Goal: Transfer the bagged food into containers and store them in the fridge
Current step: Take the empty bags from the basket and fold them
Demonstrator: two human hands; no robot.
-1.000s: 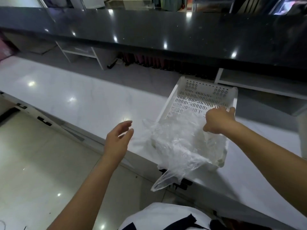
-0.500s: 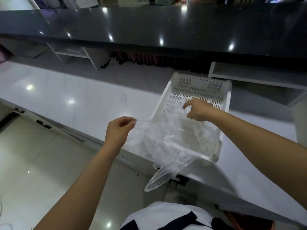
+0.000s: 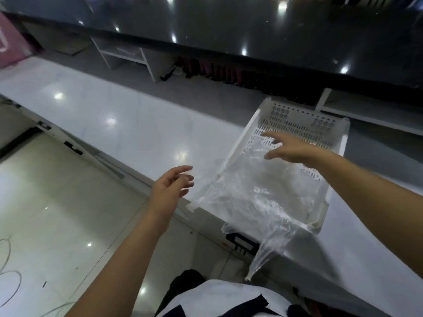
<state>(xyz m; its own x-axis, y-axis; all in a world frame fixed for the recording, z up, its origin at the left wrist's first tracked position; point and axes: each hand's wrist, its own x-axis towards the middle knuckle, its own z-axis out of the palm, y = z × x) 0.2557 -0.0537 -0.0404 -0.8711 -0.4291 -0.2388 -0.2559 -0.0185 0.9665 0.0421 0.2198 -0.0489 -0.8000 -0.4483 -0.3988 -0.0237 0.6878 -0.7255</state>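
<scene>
Contents of clear plastic bag (image 3: 263, 193) impossible to make out: film crumpled, glare-streaked, nothing readable through it. Motion blur over fingertips of both hands. Right forearm cut off at frame edge; shirt only partly in view at bottom.

Bag lying inside white perforated tray (image 3: 297, 120), spread across its near half, one twisted tail (image 3: 265, 255) spilling over near rim and hanging down past counter edge. Left flap of film draped over tray's left wall.

Tray set on pale counter (image 3: 114, 115), near rim overhanging counter's front edge. Long bare stretch of counter to tray's left. Dark glossy upper ledge (image 3: 251, 26) running behind and above; tiled floor (image 3: 45, 202) below on left.

Left hand (image 3: 169, 191) spread, fingers loosely bent, holding nothing, just beside bag's left flap; contact not clear. Right hand (image 3: 290, 149) splayed above tray's far half, fingers extended, gripping nothing, over bag's upper edge.

Half a second earlier: both hands pinching the film, left at its corner, right at its top. Now both released, bag settled flatter in tray.
</scene>
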